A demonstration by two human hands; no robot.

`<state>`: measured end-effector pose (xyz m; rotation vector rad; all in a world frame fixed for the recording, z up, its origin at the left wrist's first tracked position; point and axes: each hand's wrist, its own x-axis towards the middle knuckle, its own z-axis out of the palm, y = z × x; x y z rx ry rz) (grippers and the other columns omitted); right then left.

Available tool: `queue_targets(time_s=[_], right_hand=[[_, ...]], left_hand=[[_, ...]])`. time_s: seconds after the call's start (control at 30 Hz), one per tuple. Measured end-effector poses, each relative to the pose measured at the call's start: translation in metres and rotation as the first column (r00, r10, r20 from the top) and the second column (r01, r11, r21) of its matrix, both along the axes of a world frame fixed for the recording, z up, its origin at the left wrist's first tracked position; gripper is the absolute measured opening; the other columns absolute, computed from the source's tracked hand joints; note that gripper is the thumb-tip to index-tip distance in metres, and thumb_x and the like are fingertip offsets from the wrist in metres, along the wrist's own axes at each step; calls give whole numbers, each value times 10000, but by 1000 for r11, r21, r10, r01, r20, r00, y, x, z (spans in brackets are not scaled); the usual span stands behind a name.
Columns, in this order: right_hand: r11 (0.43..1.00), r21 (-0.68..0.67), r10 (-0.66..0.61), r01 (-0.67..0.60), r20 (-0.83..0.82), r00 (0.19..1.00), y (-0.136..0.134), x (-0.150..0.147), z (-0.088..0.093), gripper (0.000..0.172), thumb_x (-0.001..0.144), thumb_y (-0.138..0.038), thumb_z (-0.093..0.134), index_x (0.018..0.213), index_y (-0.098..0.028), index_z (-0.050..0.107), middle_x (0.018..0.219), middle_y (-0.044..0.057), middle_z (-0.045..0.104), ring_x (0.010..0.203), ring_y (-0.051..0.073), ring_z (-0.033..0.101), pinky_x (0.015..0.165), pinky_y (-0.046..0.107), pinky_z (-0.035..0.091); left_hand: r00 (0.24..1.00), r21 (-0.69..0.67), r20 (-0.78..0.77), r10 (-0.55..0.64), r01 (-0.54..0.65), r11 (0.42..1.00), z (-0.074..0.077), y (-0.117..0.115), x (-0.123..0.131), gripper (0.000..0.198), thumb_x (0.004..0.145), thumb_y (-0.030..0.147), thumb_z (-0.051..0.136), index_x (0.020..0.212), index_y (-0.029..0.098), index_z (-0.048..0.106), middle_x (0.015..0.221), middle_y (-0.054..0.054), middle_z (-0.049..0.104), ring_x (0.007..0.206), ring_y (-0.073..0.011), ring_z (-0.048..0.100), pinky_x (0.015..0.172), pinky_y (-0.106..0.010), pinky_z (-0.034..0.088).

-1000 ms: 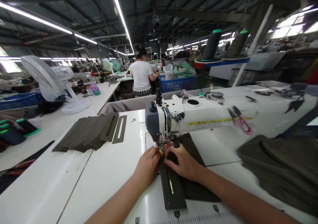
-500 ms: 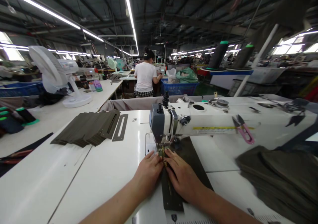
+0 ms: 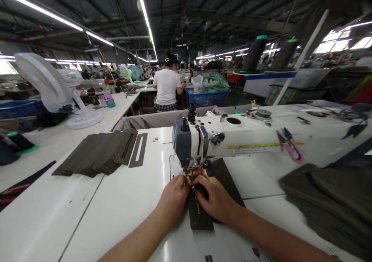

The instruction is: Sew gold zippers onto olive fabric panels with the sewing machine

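A dark olive fabric panel (image 3: 201, 220) lies under the sewing machine's needle area (image 3: 194, 168), over a larger dark piece (image 3: 225, 178). Along its slot runs a narrow zipper (image 3: 198, 207) with a brassy glint. My left hand (image 3: 173, 197) is closed at the zipper's left side, fingertips bunched just in front of the presser foot. From the right, my right hand (image 3: 215, 197) has bent fingers and a thumb pinching at the same strip. The fingertips of both hands almost meet, and they partly hide the zipper and the foot.
Left of the machine lies a stack of slotted olive panels (image 3: 97, 153), beside a single slotted panel (image 3: 138, 150). Pink thread snips (image 3: 291, 147) rest against the machine arm. Dark cloth (image 3: 328, 204) is heaped at right. A fan (image 3: 83, 118) stands at left; a person (image 3: 167, 85) sits ahead.
The slotted panel's near end has shifted forward toward the machine. My right hand's fingers, flatter before, are now more bent. The view has moved slightly.
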<state>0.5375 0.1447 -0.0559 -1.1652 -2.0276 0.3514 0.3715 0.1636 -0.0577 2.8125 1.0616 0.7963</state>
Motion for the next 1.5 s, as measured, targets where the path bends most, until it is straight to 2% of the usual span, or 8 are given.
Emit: queue_targets(time_s=[0.3,0.53,0.77,0.97,1.13,1.23,1.33,1.5], right_hand=[[987,147,18,-65,302,953,-2,2,9,167,790,-80,421,850,-167,551,867,74,587,787,218,533,720,380,434],[983,-40,-178,180,40,983,9,-3,3,122,794,-130,433,730,-174,526,711,53,598,665,190,574,620,298,441],[977,-87,-190,192,31,981,15,-5,6,133,772,-100,443,722,-163,548,624,24,597,570,162,573,548,246,424],[978,-126,-157,168,88,984,18,-4,8,69,730,-133,541,690,-169,584,610,1,602,574,144,576,550,217,411],[979,-126,-143,159,126,982,22,-2,7,98,761,-124,540,696,-170,598,680,13,628,642,140,591,622,219,424],[982,-97,-146,161,141,979,21,2,6,98,758,-109,549,719,-174,610,768,29,635,742,153,595,702,237,431],[979,-43,-189,197,147,971,18,3,2,91,749,-111,558,703,-175,604,802,46,615,802,181,576,728,271,431],[963,64,-269,262,147,952,9,-6,-11,116,791,-128,511,843,-169,606,946,91,606,915,228,536,790,364,413]], left_hand=[[999,-9,24,26,-26,1000,0,1,1,247,762,33,470,963,137,567,962,-104,564,909,-223,535,802,-385,496],[998,-22,28,52,-51,998,8,-3,0,218,763,71,443,898,145,597,851,-72,553,796,-204,529,719,-349,492],[990,-33,-88,111,-114,993,13,-1,-1,180,756,68,470,851,135,608,822,-76,552,789,-205,534,740,-340,477],[962,-49,-259,90,-106,993,25,-17,-4,272,752,83,506,1011,146,563,952,-82,584,862,-212,558,818,-363,460],[971,25,-192,144,-141,990,28,-40,-10,62,820,173,509,784,168,559,791,-38,583,671,-188,547,634,-335,467],[981,68,-136,142,-134,989,25,-45,-12,177,845,258,513,691,172,528,694,-23,563,620,-188,542,570,-329,460],[990,61,-92,104,-99,993,23,-44,-11,44,797,174,560,841,171,555,813,-42,594,696,-203,570,600,-344,493],[998,85,-56,25,-20,996,16,-34,-11,377,745,52,505,1109,152,506,1096,-114,576,969,-235,568,833,-403,502]])
